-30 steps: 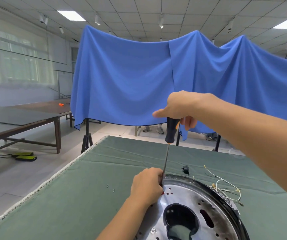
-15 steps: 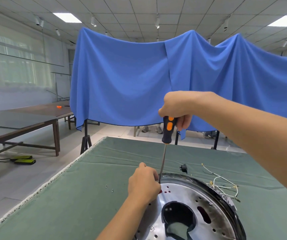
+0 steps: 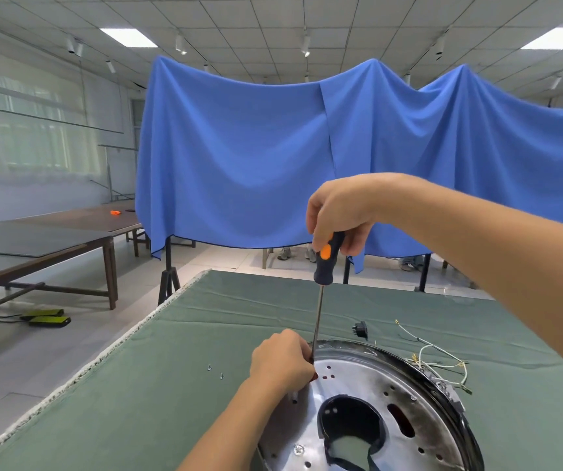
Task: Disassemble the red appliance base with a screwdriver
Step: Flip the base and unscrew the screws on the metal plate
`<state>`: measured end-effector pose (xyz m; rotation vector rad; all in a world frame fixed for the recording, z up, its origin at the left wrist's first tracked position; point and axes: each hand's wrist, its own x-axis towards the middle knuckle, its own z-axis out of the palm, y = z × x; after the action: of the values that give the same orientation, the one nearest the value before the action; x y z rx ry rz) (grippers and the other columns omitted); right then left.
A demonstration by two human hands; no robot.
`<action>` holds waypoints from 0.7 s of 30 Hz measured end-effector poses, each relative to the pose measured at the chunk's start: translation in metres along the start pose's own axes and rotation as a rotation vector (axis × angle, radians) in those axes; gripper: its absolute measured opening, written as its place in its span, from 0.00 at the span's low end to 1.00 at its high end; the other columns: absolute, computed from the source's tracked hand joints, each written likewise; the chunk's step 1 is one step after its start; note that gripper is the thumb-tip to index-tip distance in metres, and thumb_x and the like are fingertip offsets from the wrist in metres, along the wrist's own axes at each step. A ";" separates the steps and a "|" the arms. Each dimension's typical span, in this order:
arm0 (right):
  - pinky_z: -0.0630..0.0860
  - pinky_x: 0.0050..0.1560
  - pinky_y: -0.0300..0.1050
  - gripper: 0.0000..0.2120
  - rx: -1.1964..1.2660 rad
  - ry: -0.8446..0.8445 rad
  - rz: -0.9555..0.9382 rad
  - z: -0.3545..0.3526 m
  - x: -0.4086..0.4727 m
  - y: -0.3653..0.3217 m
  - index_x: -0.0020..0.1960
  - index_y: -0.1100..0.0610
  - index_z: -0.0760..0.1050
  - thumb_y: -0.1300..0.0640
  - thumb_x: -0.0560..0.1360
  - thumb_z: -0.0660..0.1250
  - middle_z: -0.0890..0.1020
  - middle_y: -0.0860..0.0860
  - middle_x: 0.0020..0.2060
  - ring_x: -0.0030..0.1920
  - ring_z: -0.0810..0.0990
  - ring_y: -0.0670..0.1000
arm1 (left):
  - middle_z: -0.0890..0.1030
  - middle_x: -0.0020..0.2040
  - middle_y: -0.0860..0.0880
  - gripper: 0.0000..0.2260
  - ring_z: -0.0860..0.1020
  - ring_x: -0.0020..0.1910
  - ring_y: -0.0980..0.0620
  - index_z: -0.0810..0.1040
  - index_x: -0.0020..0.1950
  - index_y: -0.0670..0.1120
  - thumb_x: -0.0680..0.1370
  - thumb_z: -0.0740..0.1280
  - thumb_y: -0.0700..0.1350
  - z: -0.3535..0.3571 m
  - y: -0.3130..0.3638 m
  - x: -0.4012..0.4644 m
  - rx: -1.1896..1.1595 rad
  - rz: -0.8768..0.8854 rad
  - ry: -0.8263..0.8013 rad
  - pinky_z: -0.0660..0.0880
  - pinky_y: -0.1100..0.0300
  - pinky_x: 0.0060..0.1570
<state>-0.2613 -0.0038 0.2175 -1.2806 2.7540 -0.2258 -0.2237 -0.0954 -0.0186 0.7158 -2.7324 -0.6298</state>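
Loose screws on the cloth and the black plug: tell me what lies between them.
In the head view, the left hand and the screwdriver shaft lie between the two loose screws and the black plug.

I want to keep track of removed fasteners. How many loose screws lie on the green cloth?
2: one screw and a second screw just right of it, both left of the left hand. Others may be hidden.

Shiny, scorched metal plate [image 3: 368, 385], matt green table cloth [image 3: 178, 385], glossy black-and-orange plastic screwdriver handle [image 3: 326, 263], smooth blue drape [image 3: 239, 158].
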 end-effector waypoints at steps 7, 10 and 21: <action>0.69 0.23 0.38 0.05 -0.051 0.186 0.011 0.013 0.010 0.004 0.46 0.62 0.73 0.60 0.76 0.62 0.78 0.58 0.34 0.26 0.74 0.55 | 0.83 0.51 0.50 0.17 0.78 0.48 0.49 0.84 0.50 0.53 0.68 0.66 0.35 -0.012 -0.013 0.012 -0.209 0.034 -0.277 0.76 0.59 0.47; 0.76 0.26 0.40 0.11 0.001 0.087 -0.036 0.006 0.007 0.004 0.53 0.63 0.76 0.58 0.73 0.67 0.80 0.57 0.36 0.27 0.77 0.55 | 0.82 0.44 0.50 0.15 0.75 0.41 0.52 0.84 0.49 0.49 0.69 0.67 0.34 -0.009 -0.018 0.011 -0.358 0.034 -0.284 0.72 0.67 0.40; 0.80 0.32 0.42 0.12 0.016 0.050 -0.024 0.001 0.009 0.009 0.53 0.58 0.74 0.58 0.73 0.71 0.82 0.56 0.44 0.35 0.81 0.53 | 0.80 0.30 0.52 0.13 0.76 0.30 0.52 0.83 0.48 0.59 0.71 0.65 0.44 -0.006 -0.013 0.000 -0.142 0.089 -0.093 0.70 0.63 0.32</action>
<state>-0.2740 -0.0051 0.2146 -1.3226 2.7729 -0.2850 -0.2165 -0.1074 -0.0189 0.5420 -2.7503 -0.8462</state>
